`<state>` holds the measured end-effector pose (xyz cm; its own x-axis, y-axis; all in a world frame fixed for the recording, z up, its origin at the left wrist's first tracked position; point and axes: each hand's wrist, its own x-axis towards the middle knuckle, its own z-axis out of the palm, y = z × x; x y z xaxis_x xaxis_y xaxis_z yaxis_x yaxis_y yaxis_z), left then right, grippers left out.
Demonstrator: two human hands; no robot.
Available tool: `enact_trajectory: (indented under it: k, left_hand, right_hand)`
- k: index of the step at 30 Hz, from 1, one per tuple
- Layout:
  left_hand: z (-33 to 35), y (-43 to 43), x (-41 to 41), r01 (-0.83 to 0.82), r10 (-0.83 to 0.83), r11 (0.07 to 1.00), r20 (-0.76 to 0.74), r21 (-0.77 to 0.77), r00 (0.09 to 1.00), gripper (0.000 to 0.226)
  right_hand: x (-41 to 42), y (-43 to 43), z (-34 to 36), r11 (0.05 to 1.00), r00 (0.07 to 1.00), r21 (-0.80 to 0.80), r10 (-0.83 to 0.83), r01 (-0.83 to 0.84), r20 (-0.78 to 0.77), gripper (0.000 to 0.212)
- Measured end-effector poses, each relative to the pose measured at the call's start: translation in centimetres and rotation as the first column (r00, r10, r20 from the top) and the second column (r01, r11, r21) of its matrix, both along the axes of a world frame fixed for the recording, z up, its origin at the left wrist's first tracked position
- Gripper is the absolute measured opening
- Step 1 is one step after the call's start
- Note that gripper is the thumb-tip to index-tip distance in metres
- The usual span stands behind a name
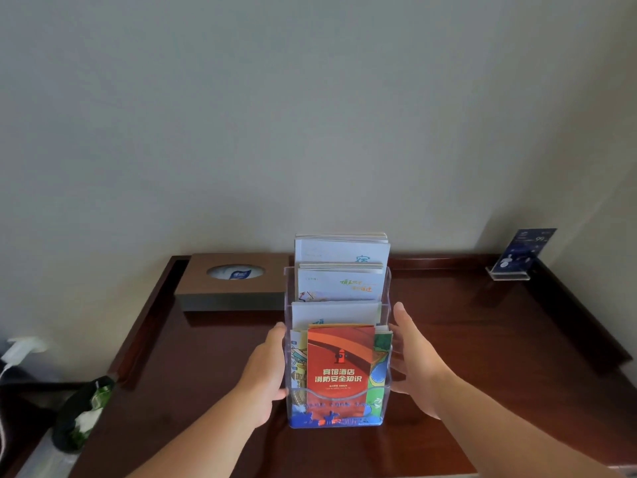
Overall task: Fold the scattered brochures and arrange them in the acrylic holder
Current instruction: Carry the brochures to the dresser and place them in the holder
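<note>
Both hands flank the acrylic holder (pixel 337 403), which stands upright at lower centre of the frame on the dark wooden table (pixel 482 339), its tiers stepping up toward the wall. Folded brochures fill each visible tier; a red fire-safety brochure (pixel 340 360) fronts the lowest. The left hand (pixel 270 369) lies flat against the left wall, fingers straight. The right hand (pixel 415 362) is spread, palm facing the right wall; contact is unclear. Both sit equally near, so straightening it likely takes both palms.
</note>
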<state>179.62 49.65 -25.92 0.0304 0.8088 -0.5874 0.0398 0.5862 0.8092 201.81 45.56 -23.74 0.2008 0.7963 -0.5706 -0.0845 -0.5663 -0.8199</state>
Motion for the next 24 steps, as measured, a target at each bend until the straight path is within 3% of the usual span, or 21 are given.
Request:
enact_trajectory:
  k: [11, 24]
  left_hand:
    - [1.1, 6.0, 13.5, -0.042, 0.043, 0.999, 0.042, -0.028, 0.998, 0.048]
    - [1.1, 13.7, 17.9, -0.071, 0.071, 0.997, 0.017, -0.007, 0.997, 0.051]
  right_hand:
    - [14.0, 6.9, 1.3, 0.998, 0.997, 0.045, 0.046, -0.043, -0.054, 0.063]
    - [18.1, 14.6, 0.7, 0.997, 0.996, 0.060, 0.044, -0.039, -0.077, 0.061]
